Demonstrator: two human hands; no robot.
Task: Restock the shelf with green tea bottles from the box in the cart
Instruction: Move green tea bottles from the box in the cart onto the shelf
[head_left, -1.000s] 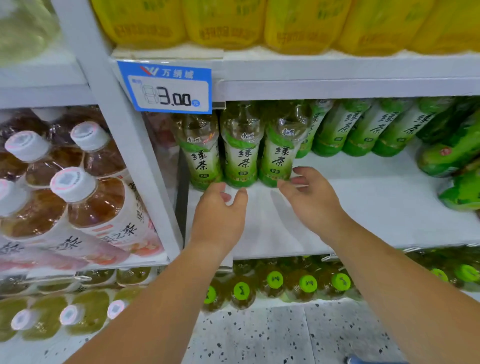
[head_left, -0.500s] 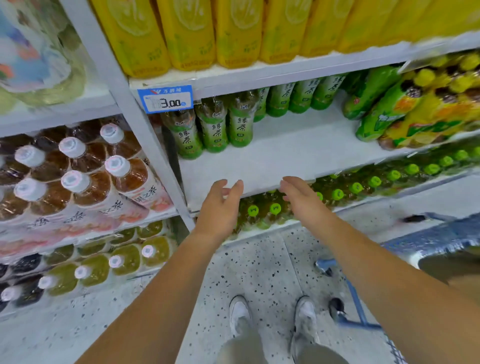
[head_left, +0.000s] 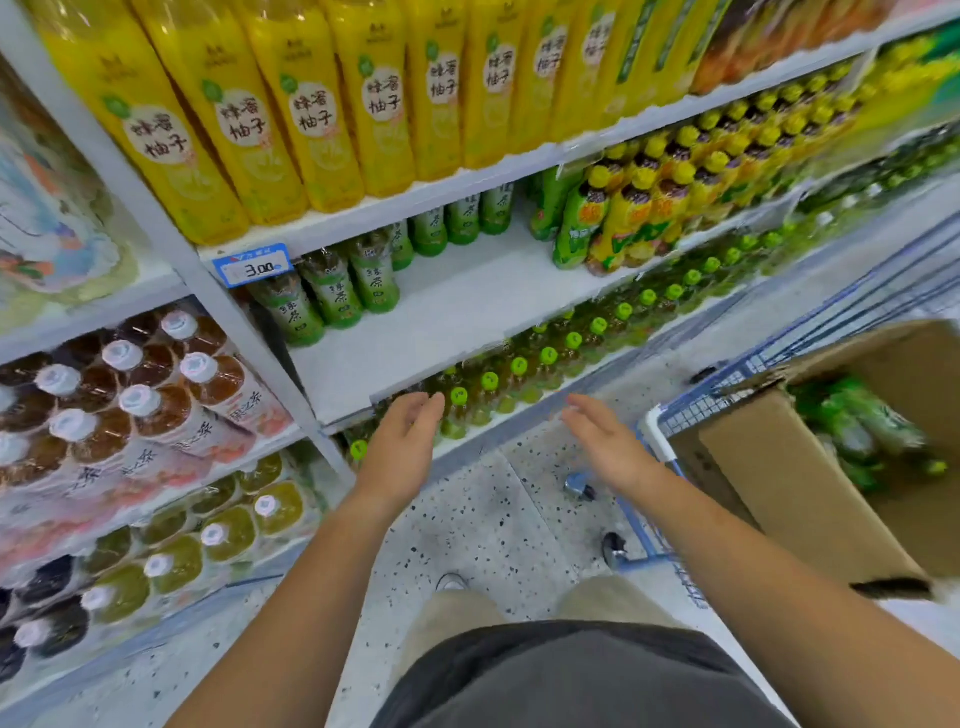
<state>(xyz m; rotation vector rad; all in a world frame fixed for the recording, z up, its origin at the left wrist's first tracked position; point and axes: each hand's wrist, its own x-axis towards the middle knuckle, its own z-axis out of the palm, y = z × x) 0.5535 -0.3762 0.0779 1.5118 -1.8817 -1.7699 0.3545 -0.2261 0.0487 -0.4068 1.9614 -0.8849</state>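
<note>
Both hands are empty, fingers released and loosely spread. The left hand hangs before the shelf edge, and the right hand is just short of the cart rim. The green tea bottles lie jumbled in the open box at three o'clock. I'd turn right, reach over its near wall and take one by the body. There is bare shelf room at twelve o'clock, beside the standing row. A castor sits near the feet.

My forearms bare all the way down the view, my left hand and right hand ungloved, my dark grey cloth shirt, beige trousers, white shoe with a pale toe
</note>
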